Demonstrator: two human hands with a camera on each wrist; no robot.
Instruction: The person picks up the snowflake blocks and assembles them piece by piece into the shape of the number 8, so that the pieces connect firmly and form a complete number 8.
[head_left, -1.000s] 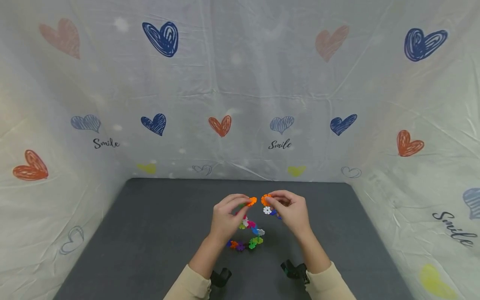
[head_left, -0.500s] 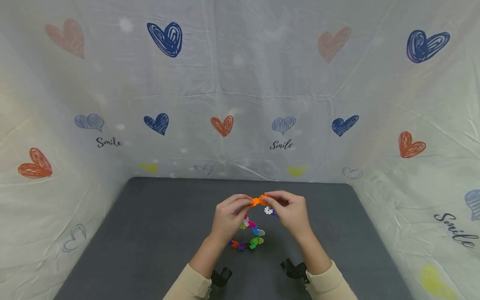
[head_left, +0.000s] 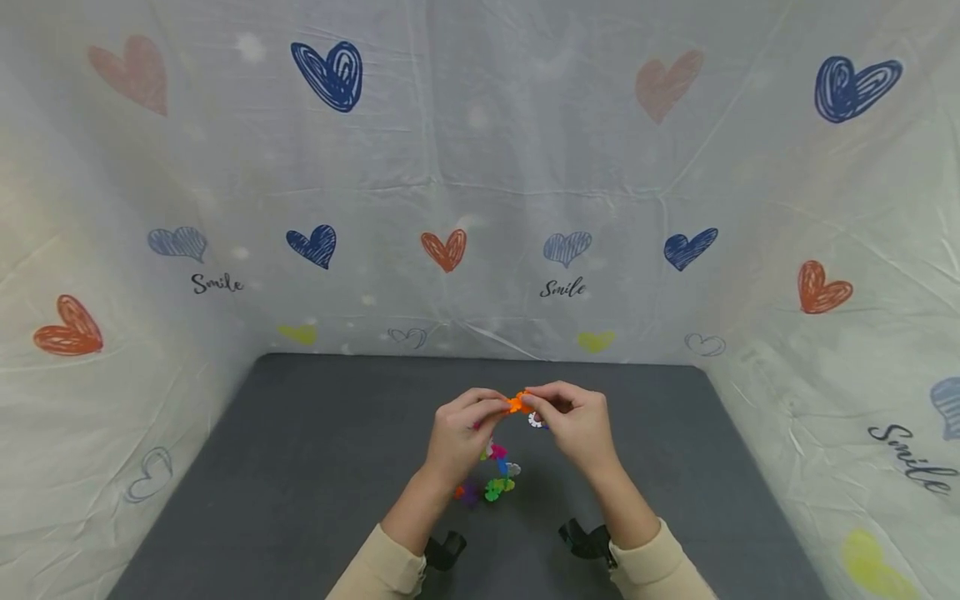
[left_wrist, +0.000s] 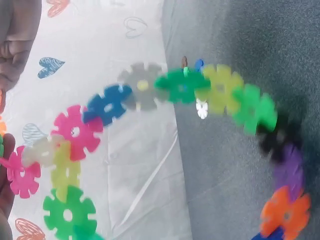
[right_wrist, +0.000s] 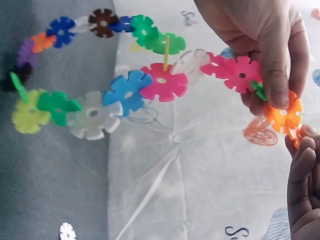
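Above the table (head_left: 300,467), left fingers (head_left: 482,407) and right fingers (head_left: 542,408) pinch orange pieces (right_wrist: 289,119), touching now, apart a second ago.

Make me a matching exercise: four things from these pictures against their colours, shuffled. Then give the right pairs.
Things:
1. sleeves
2. chain of flower-shaped pieces
3. tabletop
4. pinched pieces between the left hand and right hand

Colours:
A. dark grey
B. orange
C. cream
D. many colours

Pairs: 1-C, 2-D, 3-A, 4-B
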